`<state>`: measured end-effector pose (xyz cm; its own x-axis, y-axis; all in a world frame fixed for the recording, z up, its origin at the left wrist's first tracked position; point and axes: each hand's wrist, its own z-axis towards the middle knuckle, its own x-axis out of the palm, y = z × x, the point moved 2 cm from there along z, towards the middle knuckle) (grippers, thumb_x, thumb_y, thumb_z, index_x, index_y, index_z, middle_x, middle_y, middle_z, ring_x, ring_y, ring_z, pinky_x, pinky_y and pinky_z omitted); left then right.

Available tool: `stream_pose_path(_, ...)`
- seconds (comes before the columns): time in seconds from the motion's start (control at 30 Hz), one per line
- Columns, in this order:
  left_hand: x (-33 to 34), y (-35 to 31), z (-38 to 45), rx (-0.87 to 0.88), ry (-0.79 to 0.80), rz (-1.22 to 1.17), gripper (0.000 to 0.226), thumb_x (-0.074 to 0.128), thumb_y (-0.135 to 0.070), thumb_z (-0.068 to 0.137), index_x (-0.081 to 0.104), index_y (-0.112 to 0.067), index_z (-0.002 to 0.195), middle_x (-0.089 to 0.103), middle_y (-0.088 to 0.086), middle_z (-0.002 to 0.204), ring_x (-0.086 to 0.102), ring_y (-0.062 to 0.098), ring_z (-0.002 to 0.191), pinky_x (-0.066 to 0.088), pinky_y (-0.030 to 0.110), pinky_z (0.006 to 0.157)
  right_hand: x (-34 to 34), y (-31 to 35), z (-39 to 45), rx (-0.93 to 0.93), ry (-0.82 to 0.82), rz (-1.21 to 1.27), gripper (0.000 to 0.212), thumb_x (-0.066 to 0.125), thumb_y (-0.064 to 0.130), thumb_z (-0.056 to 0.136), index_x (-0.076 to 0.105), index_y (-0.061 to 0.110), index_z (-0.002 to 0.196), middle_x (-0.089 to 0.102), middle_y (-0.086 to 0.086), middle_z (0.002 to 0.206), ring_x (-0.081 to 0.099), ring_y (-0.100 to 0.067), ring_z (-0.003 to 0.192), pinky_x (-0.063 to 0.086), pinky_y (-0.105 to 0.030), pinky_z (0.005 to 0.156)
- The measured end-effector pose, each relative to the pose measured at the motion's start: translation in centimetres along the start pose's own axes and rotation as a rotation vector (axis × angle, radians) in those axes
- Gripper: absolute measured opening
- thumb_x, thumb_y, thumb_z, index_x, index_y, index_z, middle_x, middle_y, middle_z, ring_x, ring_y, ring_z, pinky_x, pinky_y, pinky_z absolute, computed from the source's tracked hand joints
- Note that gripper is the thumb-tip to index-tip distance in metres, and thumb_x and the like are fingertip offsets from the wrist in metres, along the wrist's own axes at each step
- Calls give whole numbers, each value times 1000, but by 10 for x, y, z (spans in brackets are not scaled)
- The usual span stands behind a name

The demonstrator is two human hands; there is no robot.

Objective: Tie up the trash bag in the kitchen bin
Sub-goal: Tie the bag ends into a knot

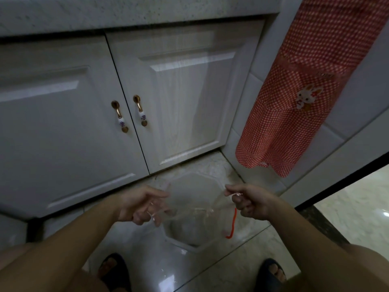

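A pale octagonal kitchen bin (179, 241) stands on the floor below me, lined with a clear trash bag (195, 213). My left hand (139, 204) is closed on the bag's left edge, pulled out over the bin's left side. Over the right side, my right hand (251, 204) pinches the bag's right edge. The plastic is stretched thin between both hands across the bin's mouth. A red drawstring (232, 224) hangs from under my right hand down to the bin's rim. The bag's contents cannot be made out.
White cabinet doors (179, 91) with gold handles (140, 110) rise just behind the bin under a speckled counter (73, 11). A red dotted apron (299, 91) hangs on the tiled wall to the right. My sandalled feet (114, 270) stand on the glossy floor (200, 275).
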<state>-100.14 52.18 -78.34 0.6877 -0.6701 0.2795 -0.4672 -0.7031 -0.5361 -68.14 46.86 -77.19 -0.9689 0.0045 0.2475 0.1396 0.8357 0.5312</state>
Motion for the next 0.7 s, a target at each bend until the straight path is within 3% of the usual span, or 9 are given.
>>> stream_pose_path(0.07,6,-6,2,42,-66,164,48,70,-47,79,76,-5,101,63,10,57,33,6,32,18,16,33,5,2,2,-19,-8,-46,17,64,29,89,63,11,88,44,6,53,25,-2,36,13,-16,36)
stream_pose_path(0.13,11,-11,4,134,-167,249,29,68,-33,86,78,-7,92,50,2,43,30,7,32,17,18,35,9,4,4,-43,-17,-41,16,60,26,92,64,11,89,46,6,55,26,-2,36,15,-15,35)
stream_pose_path(0.23,7,-12,6,194,-332,210,20,62,-15,90,75,-3,80,41,0,37,28,9,33,16,17,37,7,7,6,-65,-108,34,17,56,18,91,61,10,77,45,6,51,26,-2,34,14,-15,33)
stream_pose_path(0.4,-16,8,3,145,-375,-232,20,49,-9,94,56,-11,75,50,1,52,27,5,32,16,13,33,-9,4,6,-114,-218,268,24,47,12,86,50,11,63,39,6,50,29,-2,29,13,-12,34)
stream_pose_path(0.53,-27,21,1,80,-393,-542,17,49,-7,94,54,-10,78,61,4,57,34,6,28,21,11,31,-9,0,3,-138,-192,405,25,43,11,87,48,10,63,42,5,41,31,-4,27,16,-13,34)
stream_pose_path(0.7,-35,20,-4,62,-401,-790,18,45,-6,96,54,-7,81,65,8,56,41,7,26,22,11,30,-13,-7,-1,-129,-278,562,28,39,8,88,44,11,60,39,4,35,28,-5,25,15,-14,35)
